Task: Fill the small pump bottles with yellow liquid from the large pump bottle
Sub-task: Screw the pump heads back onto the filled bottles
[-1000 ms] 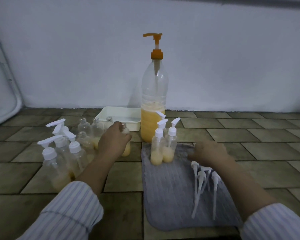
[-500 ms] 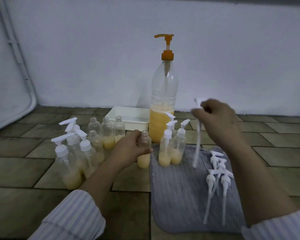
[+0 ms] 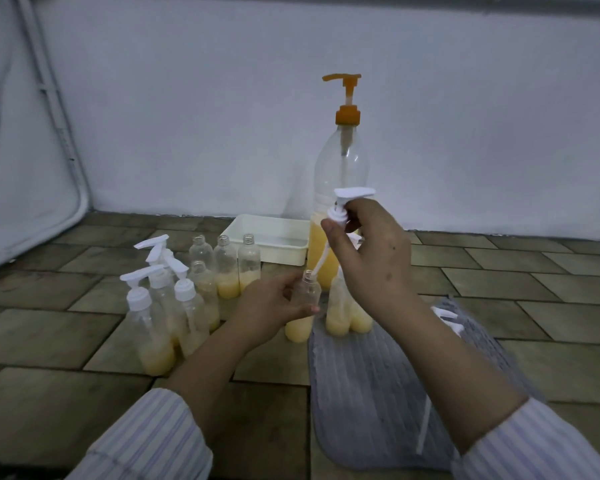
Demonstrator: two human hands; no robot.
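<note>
Tiled floor: our left hand (image 3: 274, 308) grips 1 small bottle (image 3: 303, 306) beside the large pump bottle (image 3: 340, 188) while our right hand (image 3: 368, 251) pinches a pump head (image 3: 343, 211); its bent dip tube (image 3: 321, 259) could miss the neck, tipping the bottle.

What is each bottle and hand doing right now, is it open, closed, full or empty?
Large pump bottle: upright, under half full.
Held small bottle: uncapped, partly filled.
White pump top: off, tube tip entering that bottle.
Left hand: grips the bottle.
Right hand: pinches the pump top.
Four back bottles: uncapped.
White tray: contents unclear.
</note>
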